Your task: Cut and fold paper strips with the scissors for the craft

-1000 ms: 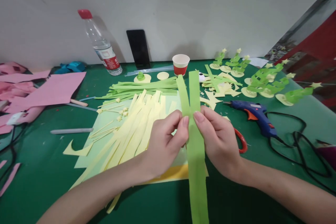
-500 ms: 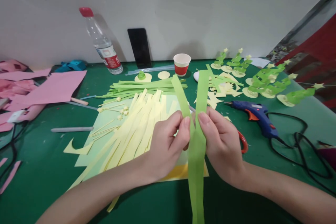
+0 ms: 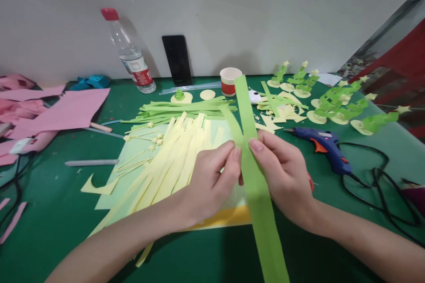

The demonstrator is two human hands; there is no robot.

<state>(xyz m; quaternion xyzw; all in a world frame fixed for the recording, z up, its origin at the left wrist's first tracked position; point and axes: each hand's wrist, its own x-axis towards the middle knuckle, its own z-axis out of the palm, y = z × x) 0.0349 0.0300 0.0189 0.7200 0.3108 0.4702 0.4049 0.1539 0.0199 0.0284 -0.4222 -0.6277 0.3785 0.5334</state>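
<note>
Both hands are raised over the front of the table, close together. Between thumb and fingers, my left hand (image 3: 217, 181) pinches a narrow green strip whose free end sticks up and leans left. My right hand (image 3: 285, 177) grips a wider green paper strip (image 3: 262, 212), which rises above the fingers and hangs down past the wrists to the frame's bottom edge. The two strips meet between the thumbs; whether they are joined there is hidden. Behind and left of my left hand lie pale yellow strips (image 3: 166, 168) on a light green sheet (image 3: 109, 201).
A blue glue gun (image 3: 327, 146) with a black cord lies right. Green spiral pieces with stars (image 3: 341, 97) stand at back right. A paper cup (image 3: 230, 82), phone (image 3: 177, 60) and bottle (image 3: 136, 62) line the wall. Pink paper (image 3: 73, 108) lies left; green strips (image 3: 186, 108) lie behind.
The wider strip has swung: its top now leans left and its lower end reaches further right. The tops of the two strips are closer together. Both hands keep their pinch, with little movement.
</note>
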